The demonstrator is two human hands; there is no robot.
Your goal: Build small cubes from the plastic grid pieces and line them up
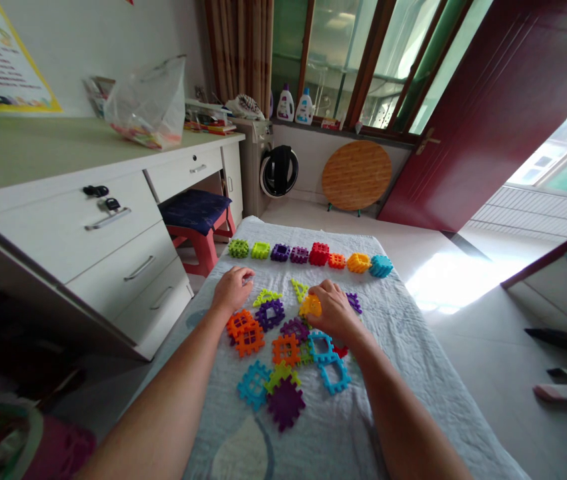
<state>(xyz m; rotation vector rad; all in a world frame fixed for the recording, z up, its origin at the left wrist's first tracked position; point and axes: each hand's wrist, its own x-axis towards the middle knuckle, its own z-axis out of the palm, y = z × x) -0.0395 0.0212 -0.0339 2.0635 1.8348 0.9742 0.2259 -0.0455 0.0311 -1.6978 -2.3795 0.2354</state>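
My right hand [334,308] is closed on a yellow toothed building piece [310,306] among the loose pieces. My left hand [233,291] rests on the cloth at the left, fingers curled with a gap to the thumb and nothing visible between them. Near it lie a lime triangular piece [266,297], a purple frame piece [270,314] and overlapping orange window pieces [246,333]. Closer to me are blue frame pieces [334,375], a blue window piece [255,385] and a dark purple square piece [286,403]. A second lime triangle [299,289] sits left of my right hand.
Along the cloth's far side runs a row of assembled blocks, including a red block [319,253] and a blue block [381,266]. The cloth-covered table [413,387] has a white desk [128,267] and a stool [198,212] to its left. A red door [463,113] stands right.
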